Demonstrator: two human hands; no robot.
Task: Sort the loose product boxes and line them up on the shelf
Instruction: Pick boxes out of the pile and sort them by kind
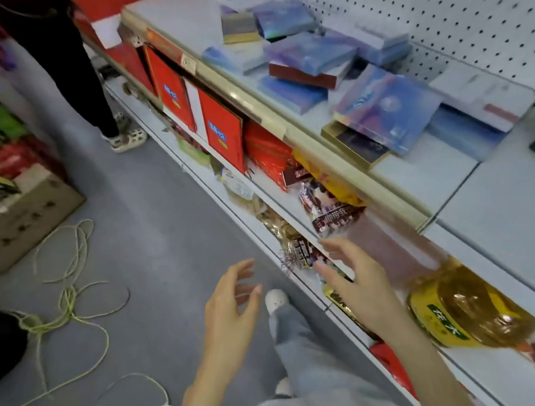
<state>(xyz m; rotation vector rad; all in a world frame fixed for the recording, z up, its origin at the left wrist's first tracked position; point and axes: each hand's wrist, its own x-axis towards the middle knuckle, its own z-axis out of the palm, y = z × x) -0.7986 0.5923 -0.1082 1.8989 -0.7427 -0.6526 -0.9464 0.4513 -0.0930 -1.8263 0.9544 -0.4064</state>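
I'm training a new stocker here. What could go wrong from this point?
1. The boxes lie in a leaning heap, so pulling out a lower one could slide the rest.
2. The blue box rests tilted on the gold-rimmed box by the shelf edge and might slip off.
3. The cord lies in loose loops on the floor, a likely trip when stepping back.

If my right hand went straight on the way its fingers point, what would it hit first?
Probably the shiny snack packets sticking out of the lower shelf, just beyond the fingertips of the right hand. Depth is unclear, so the hand may pass above them.
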